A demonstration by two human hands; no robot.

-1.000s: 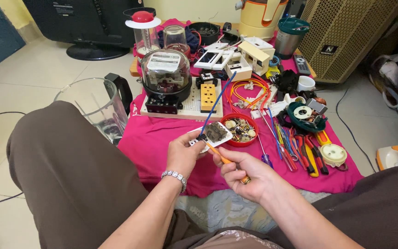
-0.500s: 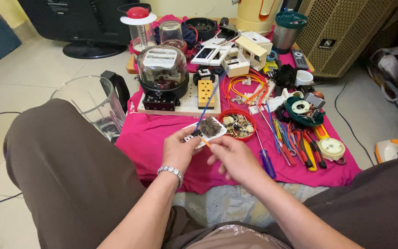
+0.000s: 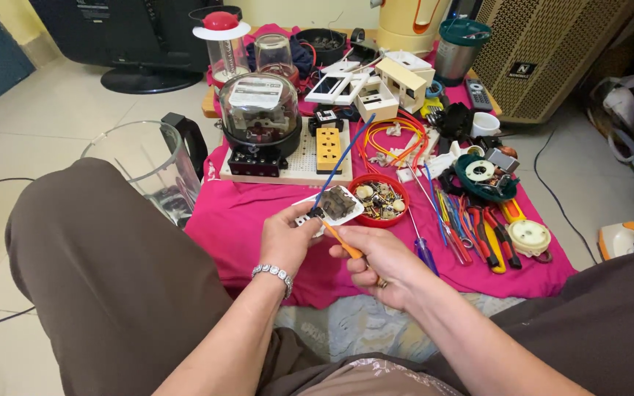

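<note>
The left hand (image 3: 288,238) pinches a white switch plate (image 3: 332,207) by its near corner, back side turned up so the grey-brown mechanism shows, and holds it in the air just above the pink cloth (image 3: 258,213). A blue wire (image 3: 343,158) runs from the plate's far edge, up and away from the grip, so at least that lead appears already seated in the plate. The right hand (image 3: 383,264) is closed around an orange-handled screwdriver (image 3: 343,240), whose tip reaches up to the plate's near edge right beside the left thumb; the work looks mid-way, a terminal being tightened or loosened, though the screw itself is too small to make out. Just beyond the plate sits a red bowl of small parts (image 3: 383,199); right of the grip lie loose pliers and screwdrivers (image 3: 478,235), untouched. No other lead shows on the plate; the orange wire coil (image 3: 394,139) lies farther off.
</note>
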